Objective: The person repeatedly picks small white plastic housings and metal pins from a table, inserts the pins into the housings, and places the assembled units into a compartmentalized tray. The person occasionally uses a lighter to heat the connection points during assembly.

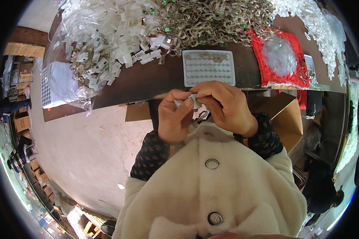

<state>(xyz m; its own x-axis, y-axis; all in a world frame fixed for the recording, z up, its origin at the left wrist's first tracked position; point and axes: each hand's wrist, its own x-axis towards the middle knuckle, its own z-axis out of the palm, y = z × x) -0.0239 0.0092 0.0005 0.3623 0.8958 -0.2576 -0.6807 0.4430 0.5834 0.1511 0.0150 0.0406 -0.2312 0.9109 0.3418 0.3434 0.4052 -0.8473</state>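
Observation:
In front of my body, just off the table's near edge, both hands meet over a small white plastic case (193,101). My left hand (174,115) pinches it from the left with thumb and fingers, and my right hand (227,105) grips it from the right. A bit of thin clear wire (201,116) hangs below the fingers. Directly beyond the hands lies a white compartment tray (208,72), with several round, flat, coin-like discs (217,58) in its far rows. The fingers hide part of the case.
White plastic cases (127,34) are heaped at the far left, beside a tangle of coiled wire (215,24). A red cloth (260,51) bears a clear plastic bundle (278,55). An open cardboard box (289,119) stands below the table's right side. Another person (323,187) is at lower right.

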